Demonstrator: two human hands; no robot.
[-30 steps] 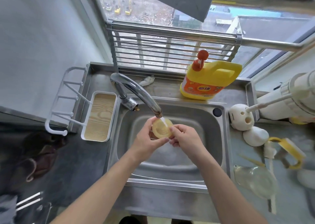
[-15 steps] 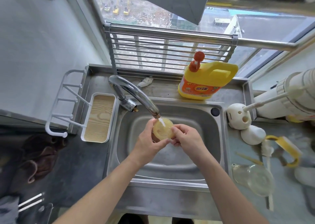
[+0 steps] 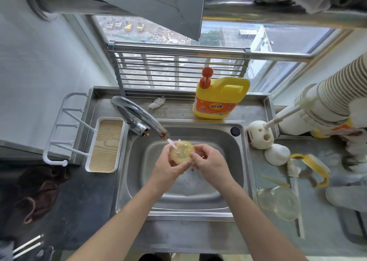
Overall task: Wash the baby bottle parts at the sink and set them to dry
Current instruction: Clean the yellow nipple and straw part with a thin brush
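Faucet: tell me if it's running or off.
Running: a thin stream falls from the faucet onto the translucent bottle part.

**Legible Markings: Sink Area**

One item is carrying readable text. The yellow detergent jug, standing on the ledge behind the sink, is displaying an orange label on its front face. Two large white Chinese characters are running across the middle of that label and appear to read "奇强". The smaller print and the emblems around them are showing too blurred to read. The white round holder to the right of the sink is bearing a small dark mark on its left side, also illegible.
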